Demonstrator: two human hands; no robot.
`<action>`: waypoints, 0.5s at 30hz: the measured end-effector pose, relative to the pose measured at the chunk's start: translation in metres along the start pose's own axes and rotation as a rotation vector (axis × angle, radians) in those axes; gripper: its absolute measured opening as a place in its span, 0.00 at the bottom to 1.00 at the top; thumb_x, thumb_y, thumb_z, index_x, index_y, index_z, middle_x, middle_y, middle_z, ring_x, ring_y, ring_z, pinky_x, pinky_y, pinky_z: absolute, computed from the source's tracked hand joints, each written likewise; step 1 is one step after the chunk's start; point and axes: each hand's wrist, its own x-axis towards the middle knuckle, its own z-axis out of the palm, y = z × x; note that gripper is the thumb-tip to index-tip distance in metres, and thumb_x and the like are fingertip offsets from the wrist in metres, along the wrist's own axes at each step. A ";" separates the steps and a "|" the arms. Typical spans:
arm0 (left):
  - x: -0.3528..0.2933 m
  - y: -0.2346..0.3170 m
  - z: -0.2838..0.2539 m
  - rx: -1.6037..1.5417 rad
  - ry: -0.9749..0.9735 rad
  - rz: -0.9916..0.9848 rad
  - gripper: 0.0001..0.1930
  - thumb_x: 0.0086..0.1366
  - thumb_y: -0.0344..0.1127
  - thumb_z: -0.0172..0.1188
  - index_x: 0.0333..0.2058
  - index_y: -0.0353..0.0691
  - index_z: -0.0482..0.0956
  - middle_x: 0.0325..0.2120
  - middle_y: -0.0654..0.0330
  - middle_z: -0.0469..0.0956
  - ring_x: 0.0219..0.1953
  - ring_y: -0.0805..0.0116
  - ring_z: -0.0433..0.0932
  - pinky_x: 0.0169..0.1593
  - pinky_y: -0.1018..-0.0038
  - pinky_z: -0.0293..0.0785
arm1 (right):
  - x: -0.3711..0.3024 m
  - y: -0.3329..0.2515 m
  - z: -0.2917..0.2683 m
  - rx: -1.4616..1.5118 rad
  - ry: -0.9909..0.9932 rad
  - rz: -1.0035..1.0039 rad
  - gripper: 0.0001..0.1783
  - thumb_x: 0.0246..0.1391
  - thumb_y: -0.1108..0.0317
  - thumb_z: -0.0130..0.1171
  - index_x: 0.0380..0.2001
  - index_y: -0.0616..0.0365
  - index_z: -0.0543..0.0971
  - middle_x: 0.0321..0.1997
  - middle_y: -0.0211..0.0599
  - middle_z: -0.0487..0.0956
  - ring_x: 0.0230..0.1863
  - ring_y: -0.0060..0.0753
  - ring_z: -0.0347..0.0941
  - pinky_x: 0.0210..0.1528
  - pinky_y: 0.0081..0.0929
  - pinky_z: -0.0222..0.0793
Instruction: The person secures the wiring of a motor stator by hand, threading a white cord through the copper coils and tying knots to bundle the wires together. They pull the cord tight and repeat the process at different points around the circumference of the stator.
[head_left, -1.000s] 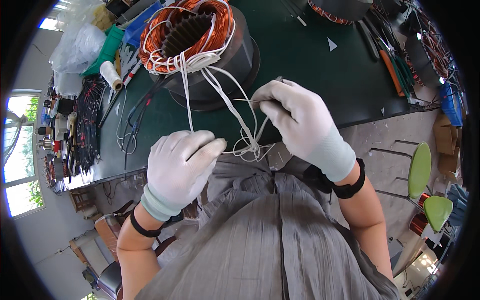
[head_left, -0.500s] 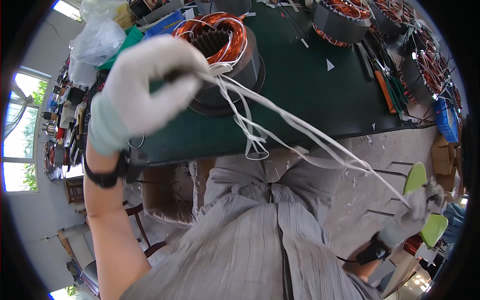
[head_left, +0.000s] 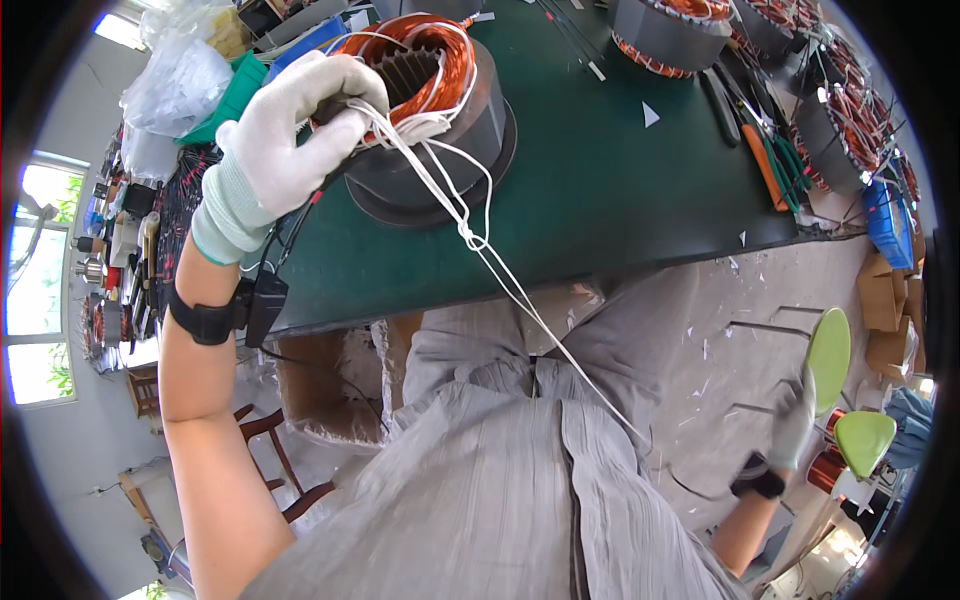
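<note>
White cord: a bundle of strands point(head_left: 403, 150) started at the near-left rim of the copper-wound stator point(head_left: 475, 110) and ran out on the person's side of it.
Long axis: a slant, from the stator's near-left rim down and rightward past the table edge point(head_left: 400, 309), over the grey trousers point(head_left: 460, 345).
Knot: a small tangle point(head_left: 470, 238) sat on that line, just off the stator's near side; a slack strand curved to it from the white lacing point(head_left: 425, 127) at the stator's rim.
Left hand: gloved point(head_left: 265, 150), at the stator's left front, thumb and fingers closed on the strands.
Right hand: gloved point(head_left: 793, 425), well apart from the stator, far to its right and toward the person, near a green stool point(head_left: 828, 360); grip could not be told.
Nearer to the stator: the left; the cord led away from it, roughly toward the right hand's side.
Hidden: the strands inside the left fist, and whether that glove touched the stator behind it.
Hard to make out: the cord's far end faded against the shirt, and the right fingers were blurred, so a link between them could not be confirmed.
</note>
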 end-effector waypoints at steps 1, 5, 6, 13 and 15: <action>0.007 0.003 0.005 -0.012 -0.023 0.026 0.07 0.62 0.26 0.51 0.36 0.36 0.77 0.33 0.63 0.71 0.36 0.74 0.70 0.44 0.77 0.67 | -0.026 -0.079 0.100 0.055 0.086 0.131 0.24 0.63 0.68 0.53 0.62 0.55 0.74 0.46 0.31 0.78 0.36 0.23 0.71 0.38 0.19 0.69; -0.001 -0.009 0.004 -0.016 -0.024 -0.076 0.07 0.63 0.27 0.50 0.37 0.35 0.77 0.34 0.63 0.71 0.37 0.76 0.71 0.45 0.77 0.67 | -0.078 -0.187 0.316 -0.060 -0.726 -0.293 0.12 0.63 0.67 0.57 0.46 0.62 0.82 0.43 0.36 0.81 0.37 0.21 0.79 0.37 0.25 0.75; -0.001 -0.012 0.007 -0.062 0.010 -0.039 0.07 0.63 0.26 0.52 0.38 0.35 0.78 0.33 0.62 0.72 0.35 0.76 0.72 0.43 0.78 0.68 | -0.091 -0.181 0.344 0.120 -0.900 -0.023 0.13 0.64 0.67 0.56 0.46 0.62 0.82 0.43 0.36 0.81 0.38 0.20 0.78 0.38 0.24 0.74; -0.001 -0.008 0.002 -0.064 0.005 0.002 0.07 0.62 0.24 0.55 0.38 0.34 0.79 0.33 0.63 0.73 0.34 0.75 0.73 0.42 0.78 0.69 | -0.074 -0.006 0.115 -0.178 -0.495 0.195 0.13 0.65 0.68 0.53 0.48 0.64 0.78 0.33 0.27 0.81 0.28 0.14 0.70 0.31 0.16 0.66; -0.002 -0.016 -0.002 -0.035 -0.026 0.002 0.06 0.64 0.25 0.54 0.38 0.34 0.78 0.34 0.63 0.74 0.36 0.75 0.74 0.44 0.78 0.70 | -0.068 0.055 0.018 -0.200 -0.284 0.295 0.10 0.67 0.67 0.51 0.41 0.60 0.79 0.27 0.22 0.75 0.25 0.09 0.63 0.25 0.13 0.58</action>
